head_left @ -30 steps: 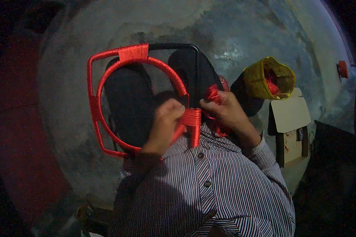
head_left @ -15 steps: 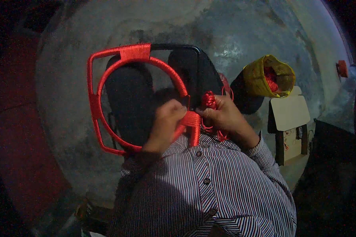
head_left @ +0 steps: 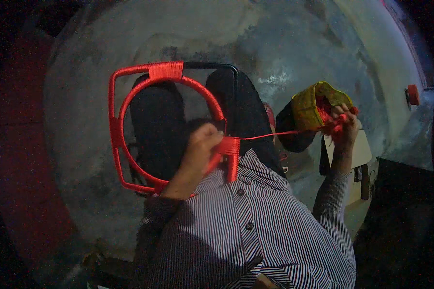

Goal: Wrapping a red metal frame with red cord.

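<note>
A metal frame (head_left: 115,130), a square with a ring inside, is mostly wound in red cord; its top right corner is bare black. My left hand (head_left: 201,147) grips the ring beside a thick red wrapped joint (head_left: 231,154). My right hand (head_left: 343,126) is stretched out to the right, shut on a bundle of red cord. A taut strand (head_left: 270,137) runs from the bundle back to the joint. My dark legs show through the frame.
A yellow bag (head_left: 313,108) holding red cord sits on the grey concrete floor right by my right hand. A small pale wooden stool (head_left: 364,154) stands under that hand. A small red object (head_left: 412,95) lies far right.
My right hand has swung from the wrapped joint out to the right, pulling the red cord tight. The left hand and frame have stayed put.
</note>
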Available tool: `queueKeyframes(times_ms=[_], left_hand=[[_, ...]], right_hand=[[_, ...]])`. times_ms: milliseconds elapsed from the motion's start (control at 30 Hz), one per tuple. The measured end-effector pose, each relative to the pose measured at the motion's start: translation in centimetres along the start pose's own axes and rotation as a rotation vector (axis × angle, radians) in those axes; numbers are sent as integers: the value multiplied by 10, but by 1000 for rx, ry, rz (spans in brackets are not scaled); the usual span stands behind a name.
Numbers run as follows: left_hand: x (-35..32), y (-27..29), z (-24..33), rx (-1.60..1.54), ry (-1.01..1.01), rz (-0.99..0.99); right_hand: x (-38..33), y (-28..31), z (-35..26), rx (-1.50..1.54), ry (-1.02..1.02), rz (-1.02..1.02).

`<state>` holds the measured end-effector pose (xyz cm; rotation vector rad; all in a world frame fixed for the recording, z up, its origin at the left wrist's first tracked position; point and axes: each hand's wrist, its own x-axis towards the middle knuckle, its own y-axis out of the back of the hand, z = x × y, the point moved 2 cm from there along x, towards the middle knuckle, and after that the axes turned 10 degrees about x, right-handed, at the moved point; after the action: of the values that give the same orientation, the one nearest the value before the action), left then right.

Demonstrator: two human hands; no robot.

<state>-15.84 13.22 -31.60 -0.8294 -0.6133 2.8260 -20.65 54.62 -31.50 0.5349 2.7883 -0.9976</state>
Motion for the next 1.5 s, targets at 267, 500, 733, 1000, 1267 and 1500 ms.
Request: queueKeyframes(times_ms=[267, 500, 733, 1000, 1267, 1500], left_hand=[[-7, -29, 15, -269, -65, -33], [6, -4, -17, -141, -26, 126], [-12, -18, 5, -7, -271, 353], [-26, -23, 10, 272, -702, 270], [-17, -14, 9, 58, -289, 268], [-7, -14, 3, 40, -163, 299]], right_hand=[[-108, -164, 103, -1281, -50, -1288], [-80, -179, 104, -972, 240, -874], [-89, -199, 104, -1058, 615, -803], [-79, -212, 109, -998, 597, -1171], [-62, -143, 35, -1236, -328, -1000], [-15, -54, -41, 266, -9, -166]])
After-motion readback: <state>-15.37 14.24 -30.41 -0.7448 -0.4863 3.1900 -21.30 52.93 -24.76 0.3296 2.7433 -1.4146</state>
